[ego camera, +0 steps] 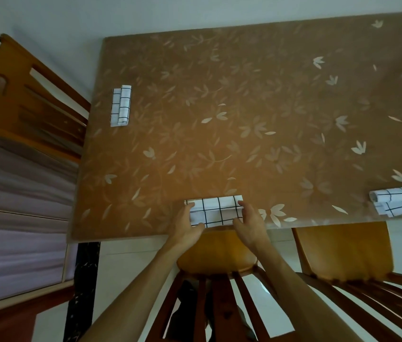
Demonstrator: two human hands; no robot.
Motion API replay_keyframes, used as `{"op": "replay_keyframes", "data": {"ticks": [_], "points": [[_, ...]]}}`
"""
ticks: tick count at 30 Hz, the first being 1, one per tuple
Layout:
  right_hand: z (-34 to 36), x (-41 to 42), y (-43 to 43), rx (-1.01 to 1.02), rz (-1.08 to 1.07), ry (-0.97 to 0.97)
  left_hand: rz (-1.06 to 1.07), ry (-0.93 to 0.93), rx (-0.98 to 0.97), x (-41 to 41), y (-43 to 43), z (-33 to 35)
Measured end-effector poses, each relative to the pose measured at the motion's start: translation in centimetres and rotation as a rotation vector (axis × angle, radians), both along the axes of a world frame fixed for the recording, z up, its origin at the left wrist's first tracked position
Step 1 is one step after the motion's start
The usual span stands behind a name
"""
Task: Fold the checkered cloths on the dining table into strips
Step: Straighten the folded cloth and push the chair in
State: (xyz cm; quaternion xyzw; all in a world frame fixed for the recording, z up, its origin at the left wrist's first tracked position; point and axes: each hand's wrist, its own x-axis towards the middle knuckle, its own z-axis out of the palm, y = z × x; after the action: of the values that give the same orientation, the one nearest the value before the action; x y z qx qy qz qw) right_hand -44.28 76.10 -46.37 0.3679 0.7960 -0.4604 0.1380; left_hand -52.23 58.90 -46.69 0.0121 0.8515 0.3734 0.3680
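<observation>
Pinching opposite ends of the soft, rectangular checkered cloth [216, 211]: left hand [187, 227] and right hand [249, 225].

A home dining room, by the look of it: a dining table [244, 95] with a brown leaf-patterned top, wooden slat-back chairs [343, 250] pushed in at its near and left sides, pale floor tiles [130, 267] and a drawer cabinet [9, 206] on the left.
</observation>
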Motion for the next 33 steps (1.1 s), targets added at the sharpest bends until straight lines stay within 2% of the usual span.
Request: {"op": "replay_keyframes", "data": {"ticks": [5, 13, 19, 23, 27, 33], "points": [[0.1, 0.2, 0.0, 0.086, -0.004, 0.019, -0.012, 0.032, -0.030, -0.5, -0.1, 0.6], [1.2, -2.9, -5.2, 0.170, 0.068, 0.204, 0.077, 0.075, -0.117, -4.6, -6.9, 1.7], [1.6, -9.0, -13.4, 0.122, 0.100, 0.259, 0.111, 0.135, -0.081, -10.3, -15.0, 2.1], [2.3, -13.8, -18.9, 0.042, -0.047, 0.264, 0.081, 0.117, -0.028, -14.8, -20.0, 1.8], [3.5, -18.6, -22.7, -0.022, -0.106, 0.217, 0.059, 0.117, 0.003, -19.0, -23.9, 2.9], [5.3, -26.5, -24.2, 0.050, -0.021, 0.230, 0.077, 0.165, 0.050, -26.4, -25.1, 5.2]]}}
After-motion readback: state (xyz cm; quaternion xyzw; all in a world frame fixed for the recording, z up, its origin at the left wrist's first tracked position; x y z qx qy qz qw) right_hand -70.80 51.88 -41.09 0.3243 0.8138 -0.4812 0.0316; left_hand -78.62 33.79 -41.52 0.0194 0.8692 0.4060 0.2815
